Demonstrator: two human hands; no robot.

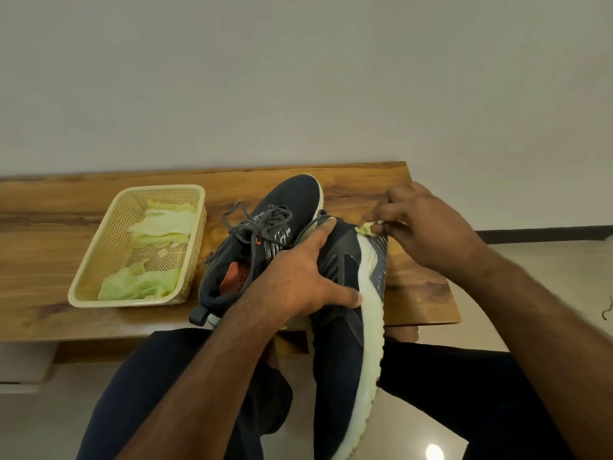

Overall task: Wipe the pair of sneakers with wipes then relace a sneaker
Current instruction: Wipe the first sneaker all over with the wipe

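Two dark navy sneakers with white soles are in view. One laced sneaker (265,234) lies on the wooden table (43,234), toe pointing away. The second sneaker (341,360) is tilted on its side over my lap, its white sole edge facing right. My left hand (298,280) grips this sneaker across its upper, thumb at the sole edge. My right hand (418,224) pinches a small crumpled pale-green wipe (365,229) against the far end of the sole.
A cream plastic mesh basket (109,240) stands at the table's left with several pale-green wipes (139,283) in it. The table's right end lies just beyond my right hand. My dark-trousered legs are below, over a glossy tiled floor.
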